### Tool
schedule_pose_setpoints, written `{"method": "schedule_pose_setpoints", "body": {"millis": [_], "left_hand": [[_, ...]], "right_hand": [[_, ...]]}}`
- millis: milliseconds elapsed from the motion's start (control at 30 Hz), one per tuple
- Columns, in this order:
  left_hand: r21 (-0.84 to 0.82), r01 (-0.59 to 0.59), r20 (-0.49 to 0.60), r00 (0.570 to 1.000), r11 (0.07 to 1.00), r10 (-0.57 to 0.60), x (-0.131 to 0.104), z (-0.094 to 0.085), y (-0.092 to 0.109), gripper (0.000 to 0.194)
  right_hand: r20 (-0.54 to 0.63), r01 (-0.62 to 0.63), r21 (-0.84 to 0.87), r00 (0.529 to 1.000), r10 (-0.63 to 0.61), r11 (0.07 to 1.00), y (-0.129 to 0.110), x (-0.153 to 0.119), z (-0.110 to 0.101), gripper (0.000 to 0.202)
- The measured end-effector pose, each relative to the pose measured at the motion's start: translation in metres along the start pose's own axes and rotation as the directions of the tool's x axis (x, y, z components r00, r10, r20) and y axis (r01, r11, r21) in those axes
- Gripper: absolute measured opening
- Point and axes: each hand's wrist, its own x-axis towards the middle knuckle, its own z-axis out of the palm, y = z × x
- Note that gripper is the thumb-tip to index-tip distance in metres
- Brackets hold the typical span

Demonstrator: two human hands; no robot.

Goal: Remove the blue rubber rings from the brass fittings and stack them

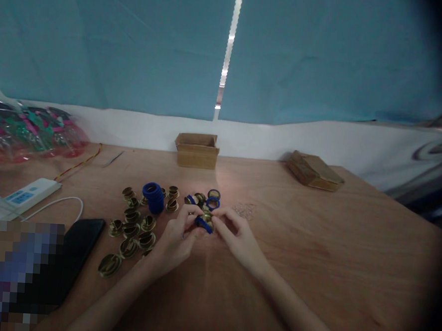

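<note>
Between my fingertips is a round brass-coloured metal part with a blue ring around its edge; it is tilted, and its exact kind is unclear. My left hand pinches it from the left side. From the right, my right hand grips it with thumb and forefinger. Just beyond the fingers lie a loose blue ring and several similar brass and blue parts. A stack of blue rings stands to the left, among several spool-like brass parts. Small clear bits are scattered right of the hands.
An open cardboard box stands at the back, a second brown box at back right. On the left are a power strip, a white cable, tweezers, a dark phone-like slab and plastic-wrapped goods.
</note>
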Motion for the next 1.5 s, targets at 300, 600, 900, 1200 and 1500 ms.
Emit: {"method": "schedule_pose_setpoints", "body": {"millis": [300, 600, 900, 1200, 1500], "left_hand": [[-0.105, 0.065, -0.058, 0.996, 0.992, -0.072, 0.001, 0.001, 0.0, 0.014], [0.124, 0.062, -0.34, 0.94, 0.99, -0.016, 0.009, -0.017, 0.01, 0.016], [0.301, 0.277, -0.763, 0.643, 0.912, 0.057, 0.022, -0.087, 0.014, 0.034], [0.181, 0.461, -0.803, 0.579, 0.868, -0.14, 0.028, -0.11, 0.003, 0.035], [0.299, 0.516, -0.758, 0.64, 0.803, -0.129, 0.031, -0.113, -0.014, 0.038]], "right_hand": [[0.22, -0.309, 0.379, 0.946, 0.239, 0.872, 0.004, 0.001, -0.003, 0.032], [0.119, -0.331, 0.534, 0.94, 0.319, 0.778, 0.007, 0.003, -0.002, 0.035], [0.085, -0.289, 0.475, 0.955, 0.283, 0.831, 0.005, 0.002, 0.0, 0.033], [0.093, -0.292, 0.404, 0.956, 0.279, 0.867, 0.007, 0.003, 0.001, 0.034], [0.106, -0.303, 0.343, 0.953, 0.284, 0.889, 0.004, 0.002, 0.002, 0.033]]}}
